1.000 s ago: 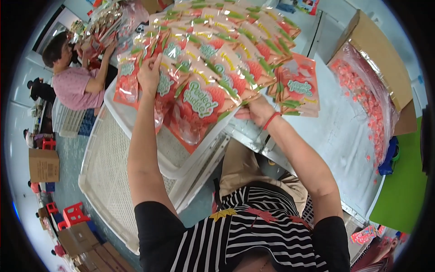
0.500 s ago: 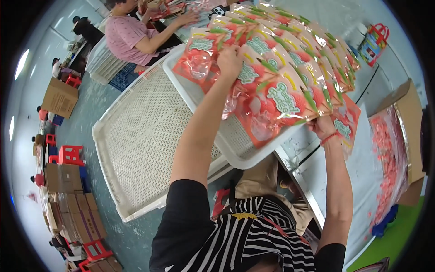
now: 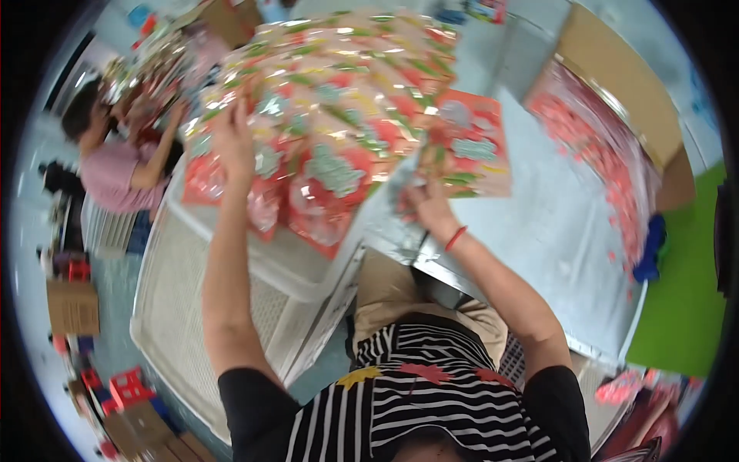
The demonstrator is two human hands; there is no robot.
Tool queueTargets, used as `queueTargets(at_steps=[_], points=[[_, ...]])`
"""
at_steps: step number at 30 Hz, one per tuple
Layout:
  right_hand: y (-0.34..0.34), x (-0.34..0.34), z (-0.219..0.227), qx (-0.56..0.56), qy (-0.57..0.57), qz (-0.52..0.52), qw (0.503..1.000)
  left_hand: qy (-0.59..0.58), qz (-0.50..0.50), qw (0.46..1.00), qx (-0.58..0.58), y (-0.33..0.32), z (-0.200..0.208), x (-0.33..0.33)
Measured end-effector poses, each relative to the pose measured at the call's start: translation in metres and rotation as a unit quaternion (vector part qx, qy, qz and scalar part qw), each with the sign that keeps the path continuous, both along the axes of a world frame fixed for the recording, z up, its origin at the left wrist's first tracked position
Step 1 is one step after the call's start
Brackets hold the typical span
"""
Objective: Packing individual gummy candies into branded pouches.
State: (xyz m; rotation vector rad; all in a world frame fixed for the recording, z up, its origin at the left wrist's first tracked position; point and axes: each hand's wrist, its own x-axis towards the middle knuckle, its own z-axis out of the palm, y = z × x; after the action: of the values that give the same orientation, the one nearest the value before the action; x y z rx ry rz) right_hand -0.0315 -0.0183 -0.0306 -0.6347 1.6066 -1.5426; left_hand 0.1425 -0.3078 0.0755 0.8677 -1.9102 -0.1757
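Many glossy pouches (image 3: 332,181), red and pink with green leaves and fruit pictures, overlap in rows on a white plastic tray (image 3: 296,289). My left hand (image 3: 233,142) rests on the pouches at the left side of the pile, fingers stretched out over them and a little blurred. Beside the pile's right edge, my right hand (image 3: 433,202), with a red string bracelet, is closed on a pouch seen nearly edge-on; motion smears its fingertips. A single loose pouch (image 3: 475,146) lies flat on the metal-topped table (image 3: 531,239) just beyond that hand.
An open cardboard box (image 3: 616,85) with a clear liner lies at the right, small pink-red pieces (image 3: 596,169) spread along it. A blue cloth-like item (image 3: 653,246) is near it. A white perforated tray (image 3: 185,285) is below left. Another person (image 3: 123,169) in pink works at far left.
My view has swung right, so pile and tray now appear further left. My right hand has come out from under the pile's edge to its right side. The loose pouch shows more fully.
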Motion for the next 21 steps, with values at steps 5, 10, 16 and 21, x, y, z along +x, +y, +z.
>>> queueTargets(at_steps=[5,10,16,21], points=[[0.088,0.03,-0.013,0.03,0.068,0.11,0.991,-0.044,-0.26,0.964,0.024,0.154,0.018,-0.097],[0.144,0.037,-0.013,0.014,0.185,0.137,0.973,-0.141,-0.419,0.893,-0.084,0.238,-0.052,-0.177],[0.199,0.008,0.003,0.076,0.187,0.066,0.977,-0.319,-0.38,0.861,-0.115,0.226,-0.107,-0.206],[0.213,-0.003,-0.012,0.005,-0.119,0.022,0.993,-0.332,-0.35,0.827,-0.289,0.226,-0.111,-0.213]])
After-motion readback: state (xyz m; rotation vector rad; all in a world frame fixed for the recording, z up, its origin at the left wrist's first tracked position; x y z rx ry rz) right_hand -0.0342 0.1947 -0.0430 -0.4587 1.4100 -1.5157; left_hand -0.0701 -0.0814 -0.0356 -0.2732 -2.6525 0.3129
